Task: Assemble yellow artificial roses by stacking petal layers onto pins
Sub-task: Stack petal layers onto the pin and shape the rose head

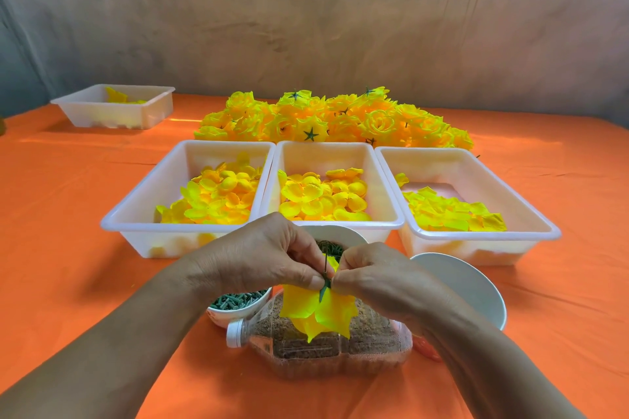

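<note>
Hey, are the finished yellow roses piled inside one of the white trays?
No, the finished roses lie heaped on the orange cloth behind the row of white trays.

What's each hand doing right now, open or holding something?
Left hand: closed, pinching the green pin above the yellow petal layers.
Right hand: closed, pinching the same pin.
</note>
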Demonstrator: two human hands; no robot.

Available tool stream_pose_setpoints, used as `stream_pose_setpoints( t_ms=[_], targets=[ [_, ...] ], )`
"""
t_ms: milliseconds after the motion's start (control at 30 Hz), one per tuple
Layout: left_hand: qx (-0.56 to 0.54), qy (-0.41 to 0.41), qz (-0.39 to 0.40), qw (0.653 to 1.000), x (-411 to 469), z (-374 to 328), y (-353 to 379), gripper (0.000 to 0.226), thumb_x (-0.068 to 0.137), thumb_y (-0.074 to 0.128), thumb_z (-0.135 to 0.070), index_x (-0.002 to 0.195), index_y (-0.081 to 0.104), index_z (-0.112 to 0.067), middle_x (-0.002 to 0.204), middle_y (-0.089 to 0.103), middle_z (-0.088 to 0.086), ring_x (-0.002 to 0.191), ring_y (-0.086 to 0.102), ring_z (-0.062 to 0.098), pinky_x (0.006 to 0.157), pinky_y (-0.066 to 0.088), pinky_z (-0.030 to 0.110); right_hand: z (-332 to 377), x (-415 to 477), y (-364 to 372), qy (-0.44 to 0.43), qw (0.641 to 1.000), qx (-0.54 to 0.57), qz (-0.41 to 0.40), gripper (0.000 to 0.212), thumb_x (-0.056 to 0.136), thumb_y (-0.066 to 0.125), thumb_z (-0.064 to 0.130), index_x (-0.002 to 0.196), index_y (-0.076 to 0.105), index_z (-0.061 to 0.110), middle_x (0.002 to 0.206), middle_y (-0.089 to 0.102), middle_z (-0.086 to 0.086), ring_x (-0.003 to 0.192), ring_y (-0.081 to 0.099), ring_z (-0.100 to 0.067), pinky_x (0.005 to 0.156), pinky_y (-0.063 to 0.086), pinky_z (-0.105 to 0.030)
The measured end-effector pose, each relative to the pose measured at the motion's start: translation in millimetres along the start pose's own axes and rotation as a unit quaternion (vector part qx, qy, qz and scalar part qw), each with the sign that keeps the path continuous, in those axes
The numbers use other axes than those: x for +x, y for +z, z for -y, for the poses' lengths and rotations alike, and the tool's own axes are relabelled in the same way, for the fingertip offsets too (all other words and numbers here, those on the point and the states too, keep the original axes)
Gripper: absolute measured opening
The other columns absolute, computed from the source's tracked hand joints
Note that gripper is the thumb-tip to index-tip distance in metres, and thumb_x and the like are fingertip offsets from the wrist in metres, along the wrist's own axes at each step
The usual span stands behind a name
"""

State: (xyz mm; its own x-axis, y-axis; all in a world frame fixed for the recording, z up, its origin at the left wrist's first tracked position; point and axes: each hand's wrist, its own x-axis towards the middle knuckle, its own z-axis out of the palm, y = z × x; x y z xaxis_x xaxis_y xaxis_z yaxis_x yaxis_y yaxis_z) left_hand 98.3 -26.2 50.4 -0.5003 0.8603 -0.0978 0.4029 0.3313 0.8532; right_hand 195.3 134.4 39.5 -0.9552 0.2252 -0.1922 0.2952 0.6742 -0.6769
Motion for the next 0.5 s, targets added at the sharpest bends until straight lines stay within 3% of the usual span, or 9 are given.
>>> stream_pose_setpoints(
  t_ms=[333,500],
  targets=[
    [-0.028,-0.022,0.033,0.999,7,6,-5,0.021,0.077,0.080,-0.010,0.080,0.079,-0.031,0.081,0.077,-0.001,0.075,0.067,0.002,0.068,0.049,0.015,2,5,0,0.004,1.000,-0.020,0.018,0.025,0.076,0.063,0.024,0.057,0.050,0.018,0.051,0.042,0.006,0.051,0.039,-0.013,0.048,0.027,-0.027],
    [-0.043,-0.024,0.033,0.998,7,12,-3,0.018,0.079,0.078,-0.008,0.086,0.078,-0.025,0.076,0.072,-0.003,0.072,0.063,0.003,0.068,0.049,0.017,-4,0,-1,-0.035,0.999,-0.035,0.010,0.020,0.081,0.062,0.026,0.063,0.055,0.022,0.057,0.050,0.008,0.056,0.045,-0.009,0.052,0.035,-0.025]
  ],
)
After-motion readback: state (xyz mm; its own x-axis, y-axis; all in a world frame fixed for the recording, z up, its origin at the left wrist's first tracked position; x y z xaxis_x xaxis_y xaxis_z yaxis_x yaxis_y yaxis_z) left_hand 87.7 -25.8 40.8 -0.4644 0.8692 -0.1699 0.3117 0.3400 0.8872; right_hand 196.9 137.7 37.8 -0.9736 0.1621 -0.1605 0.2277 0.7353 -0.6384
